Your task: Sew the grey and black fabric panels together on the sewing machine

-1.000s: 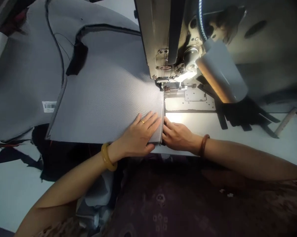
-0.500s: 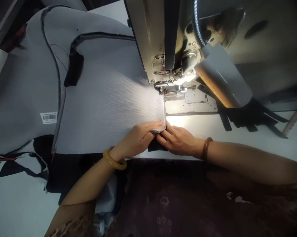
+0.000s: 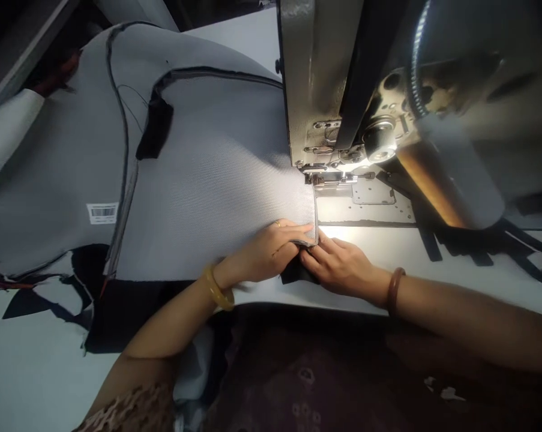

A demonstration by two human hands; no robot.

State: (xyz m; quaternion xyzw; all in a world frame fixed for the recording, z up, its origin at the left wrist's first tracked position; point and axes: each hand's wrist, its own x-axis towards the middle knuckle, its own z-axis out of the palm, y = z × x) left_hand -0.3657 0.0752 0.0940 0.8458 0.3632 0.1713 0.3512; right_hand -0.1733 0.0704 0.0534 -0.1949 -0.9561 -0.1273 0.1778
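A large grey fabric panel (image 3: 216, 180) with dark piped seams lies on the sewing table, its right edge running up to the presser foot (image 3: 318, 175) of an industrial sewing machine (image 3: 325, 78). My left hand (image 3: 271, 249) curls its fingers over the panel's near right corner and grips it. My right hand (image 3: 338, 264) pinches the same corner from the right, with a dark fabric layer (image 3: 293, 273) showing underneath. I wear a yellow bangle on my left wrist and a brown one on my right.
The machine's lamp (image 3: 455, 174) lights the metal needle plate (image 3: 370, 201). Black fabric strips (image 3: 478, 246) lie on the white table (image 3: 433, 282) to the right. A barcode label (image 3: 102, 212) sits on the grey fabric at left. Dark scraps (image 3: 36, 300) lie at the lower left.
My left hand went from lying flat on the fabric to curling over and gripping its corner. The corner has lifted, exposing dark fabric beneath. My head has moved closer to the machine.
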